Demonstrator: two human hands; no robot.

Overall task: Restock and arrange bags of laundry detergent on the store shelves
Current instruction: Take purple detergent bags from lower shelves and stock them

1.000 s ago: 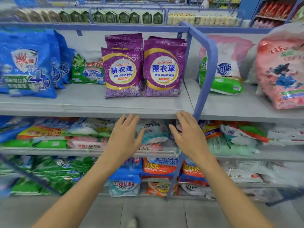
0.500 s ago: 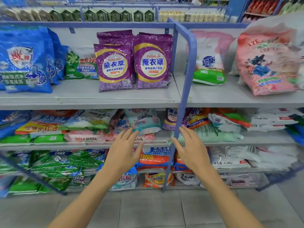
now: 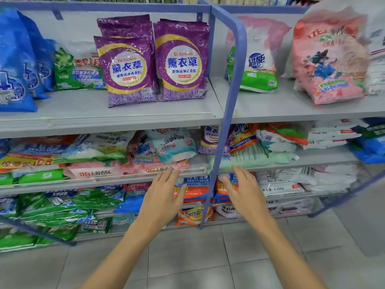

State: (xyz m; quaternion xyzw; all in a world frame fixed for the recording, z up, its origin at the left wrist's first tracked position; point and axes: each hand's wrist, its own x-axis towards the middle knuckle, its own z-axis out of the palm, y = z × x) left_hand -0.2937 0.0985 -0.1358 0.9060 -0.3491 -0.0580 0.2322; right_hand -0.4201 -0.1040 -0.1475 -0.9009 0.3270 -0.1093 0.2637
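Observation:
Purple lavender detergent bags (image 3: 180, 61) stand upright in two short rows on the upper shelf (image 3: 116, 119). One more purple bag (image 3: 209, 140) lies among mixed bags on the middle shelf, beside a light blue bag (image 3: 175, 144). My left hand (image 3: 164, 197) and my right hand (image 3: 245, 192) hover in front of the middle shelf's edge, fingers straight, palms facing each other, holding nothing. The blue shelf post (image 3: 227, 113) runs between them.
Large blue bags (image 3: 16, 65) and a green bag (image 3: 77, 69) fill the upper shelf's left. A white-green bag (image 3: 258, 67) and a pink bag (image 3: 331, 59) stand right of the post. Green bags (image 3: 62, 205) pile on the lower shelves. Grey floor tiles (image 3: 187, 257) lie below.
Both hands have dropped from the upper shelf's front edge to the level of the middle shelf, staying open and empty. The view has pulled back and tilted down.

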